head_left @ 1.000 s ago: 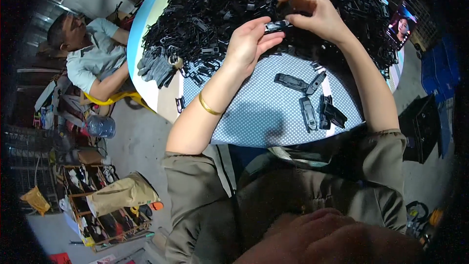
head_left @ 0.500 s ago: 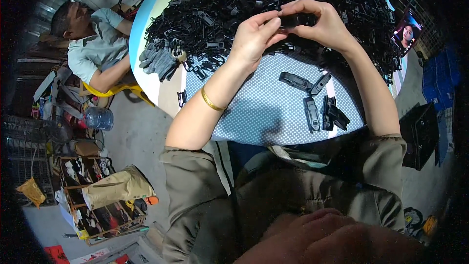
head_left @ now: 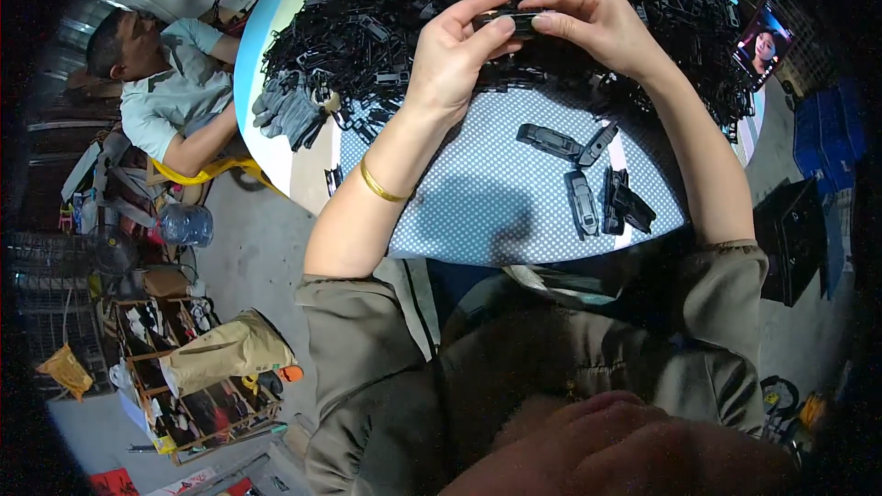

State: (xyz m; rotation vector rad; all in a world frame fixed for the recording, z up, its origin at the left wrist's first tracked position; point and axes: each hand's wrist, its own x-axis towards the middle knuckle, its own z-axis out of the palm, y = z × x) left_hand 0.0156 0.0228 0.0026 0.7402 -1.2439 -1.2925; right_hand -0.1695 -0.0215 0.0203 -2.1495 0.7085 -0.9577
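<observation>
My left hand point(head_left: 450, 57) and my right hand point(head_left: 606, 29) meet over the near edge of a large heap of small black parts point(head_left: 354, 32). Between their fingertips they grip one slim black part point(head_left: 522, 26), held level, with both thumbs on its near side. Fingers cover its ends, so its exact kind does not show. Below my hands, on a dotted white-and-grey cloth point(head_left: 469, 165), lie several longer black pieces, among them one pointing sideways point(head_left: 548, 140) and one lying lengthwise point(head_left: 581, 202).
Grey gloves point(head_left: 289, 110) and a tape roll point(head_left: 328, 99) sit at the heap's left. A lit phone screen point(head_left: 764, 50) stands at the right edge. Another person point(head_left: 175, 83) sits on a yellow chair point(head_left: 213, 170) at left. A shoe rack point(head_left: 152, 386) and blue crates point(head_left: 831, 142) stand around.
The slim part has turned level and shows more clearly between my fingertips. My left hand has shifted slightly left, and my right thumb has straightened onto the part. The whole view has shifted a little.
</observation>
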